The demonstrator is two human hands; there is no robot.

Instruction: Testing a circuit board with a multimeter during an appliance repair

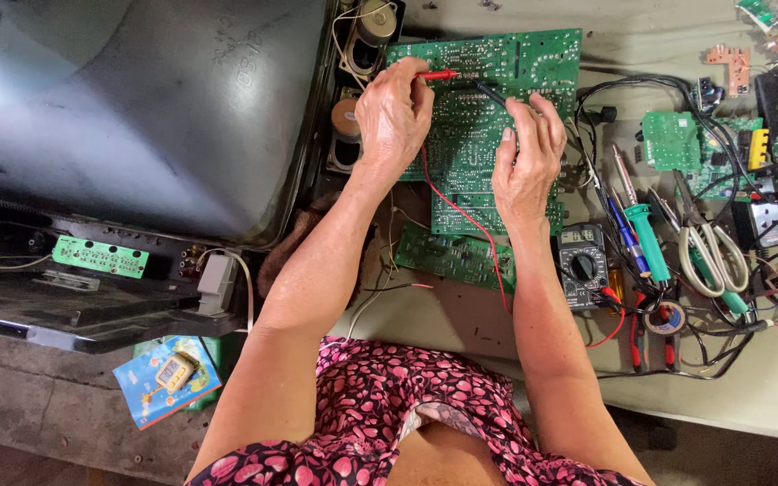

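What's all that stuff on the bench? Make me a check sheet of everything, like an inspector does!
Surface: pale workbench, worn, mostly covered.
Job's things: large green circuit board, solder side up; red probe and black probe both touch it.
Clutter: multimeter, screwdrivers, scissors, tape roll, smaller green boards.
Grippers: left hand pinches the red probe; right hand pinches the black probe.
Cables: red lead runs over the board toward the multimeter; black wires tangled at right.
Surroundings: opened television set with tube and speakers at left; small blue booklet below it.
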